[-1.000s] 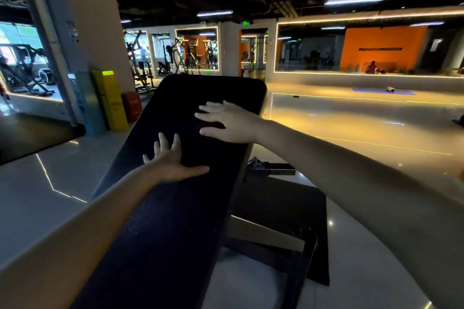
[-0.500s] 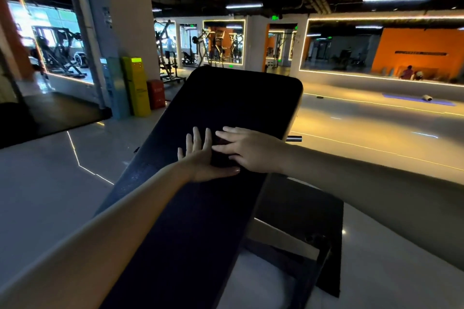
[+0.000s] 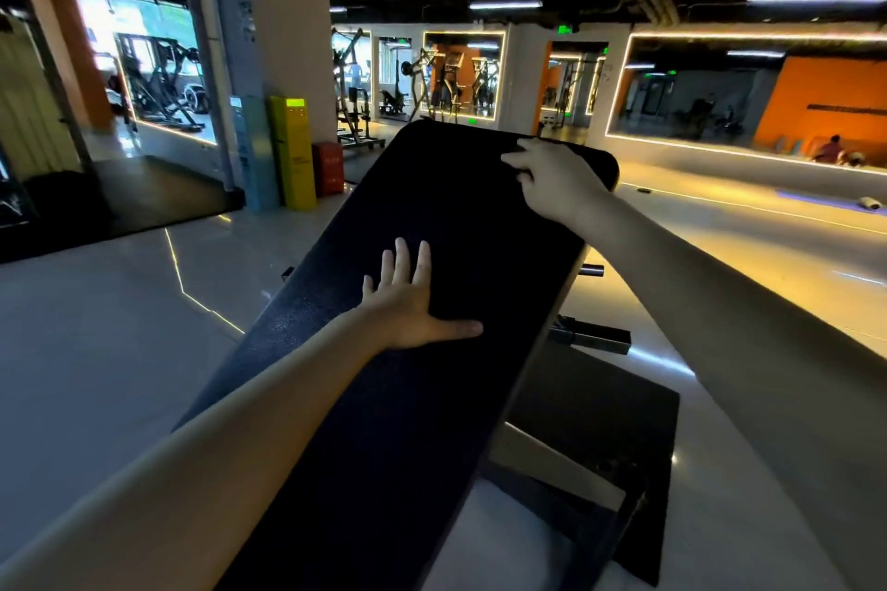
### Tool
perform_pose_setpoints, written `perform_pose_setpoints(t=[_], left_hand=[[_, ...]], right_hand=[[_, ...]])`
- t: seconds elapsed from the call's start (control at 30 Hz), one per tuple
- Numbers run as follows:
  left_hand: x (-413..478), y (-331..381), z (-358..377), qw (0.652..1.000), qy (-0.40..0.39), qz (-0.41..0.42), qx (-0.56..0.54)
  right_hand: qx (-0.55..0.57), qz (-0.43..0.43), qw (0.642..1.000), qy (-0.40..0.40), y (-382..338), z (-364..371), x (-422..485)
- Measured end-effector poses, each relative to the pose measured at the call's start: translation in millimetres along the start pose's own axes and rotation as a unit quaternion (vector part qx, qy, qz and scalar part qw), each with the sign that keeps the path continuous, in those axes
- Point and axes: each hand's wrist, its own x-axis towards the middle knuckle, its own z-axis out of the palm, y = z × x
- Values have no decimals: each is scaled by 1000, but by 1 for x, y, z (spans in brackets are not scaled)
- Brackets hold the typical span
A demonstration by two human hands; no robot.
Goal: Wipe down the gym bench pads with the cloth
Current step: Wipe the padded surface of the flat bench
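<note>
A long black bench pad [image 3: 432, 398] slopes up and away from me through the middle of the view. My left hand [image 3: 408, 302] lies flat on its middle, fingers straight and spread and thumb out to the right. My right hand [image 3: 547, 178] is near the pad's top right corner, with bent fingers bunched down on the surface. The dark cloth under that hand barely stands out from the black pad.
The bench frame [image 3: 590, 336] and a dark floor mat [image 3: 624, 422] lie to the right below the pad. A pillar [image 3: 269, 38], a yellow cabinet [image 3: 293, 149] and a red box [image 3: 329, 168] stand at the back left. Weight machines [image 3: 355, 110] stand behind.
My right hand has slid from beside the left hand up to the pad's top right corner, and its fingers went from flat to bent. The left hand has stayed flat on the pad.
</note>
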Motion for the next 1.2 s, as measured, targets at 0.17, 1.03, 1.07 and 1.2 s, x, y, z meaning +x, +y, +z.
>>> perform_pose_setpoints(t=[0.17,1.03,1.07,1.2], left_hand=[[-1,0,1,1000,5,3,4],[-4,-1,9,997,46,-54,-34],[-6,-1,10,994,44,-88,-44],[-13,0,13,979,29,-180,-96]], right_hand=[[21,-75,995,-63,-26,14,-25],[24,-88,995,-34,-76,56,31],[18,-123,991,-58,-90,67,23],[-53,-223,966,-122,-119,90,0]])
